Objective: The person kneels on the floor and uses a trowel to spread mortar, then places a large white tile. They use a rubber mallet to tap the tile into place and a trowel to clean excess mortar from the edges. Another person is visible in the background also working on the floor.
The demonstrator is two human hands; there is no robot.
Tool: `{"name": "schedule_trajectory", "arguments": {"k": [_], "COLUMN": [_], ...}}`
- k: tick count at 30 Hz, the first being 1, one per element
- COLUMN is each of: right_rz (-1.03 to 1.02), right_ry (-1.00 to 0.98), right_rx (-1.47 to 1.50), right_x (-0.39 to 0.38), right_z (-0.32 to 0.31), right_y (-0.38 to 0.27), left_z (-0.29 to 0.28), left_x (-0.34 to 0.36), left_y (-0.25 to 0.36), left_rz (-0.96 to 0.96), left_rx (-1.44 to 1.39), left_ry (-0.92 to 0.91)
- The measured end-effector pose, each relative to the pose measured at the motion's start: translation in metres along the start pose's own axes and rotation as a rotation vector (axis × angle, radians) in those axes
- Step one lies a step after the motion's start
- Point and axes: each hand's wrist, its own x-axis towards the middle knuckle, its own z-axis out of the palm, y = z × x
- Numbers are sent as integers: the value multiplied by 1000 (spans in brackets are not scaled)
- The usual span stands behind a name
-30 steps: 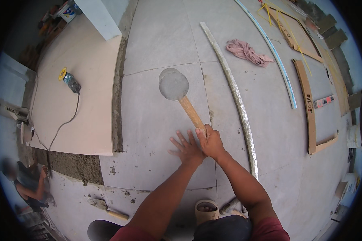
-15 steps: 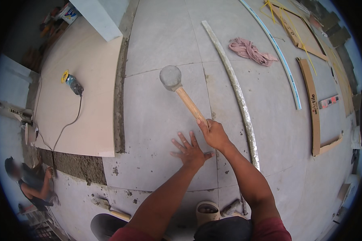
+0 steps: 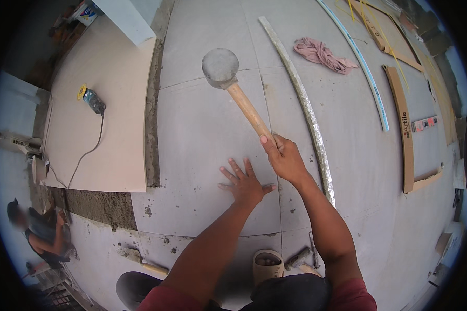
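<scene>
The floor (image 3: 347, 155) is made of big, flat grey squares with thin lines between them. On the left lies a wide cream part (image 3: 109, 67), with rough, bumpy grey strips (image 3: 96, 207) along two of its sides. A pale blue post (image 3: 124, 23) stands by it, and there is a pale wall (image 3: 18, 98) at the far left. The light is soft

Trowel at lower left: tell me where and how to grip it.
Likely best by the wooden handle, from above and the right, using the empty left hand: the slim handle slants rightward toward the person, the blade leftward, away.
</scene>
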Motion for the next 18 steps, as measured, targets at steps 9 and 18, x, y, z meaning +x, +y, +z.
{"name": "schedule_trajectory", "arguments": {"k": [9,18], "right_rz": [252,346], "right_ry": [13,-8], "right_rx": [183,337], "right_x": [-64,-85], "right_z": [-26,-11], "right_y": [-7,24], "left_z": [-2,66], "left_x": [-4,-64], "left_y": [-6,-25], "left_rz": [-39,89], "left_rx": [18,99], "left_ry": [45,19]}}
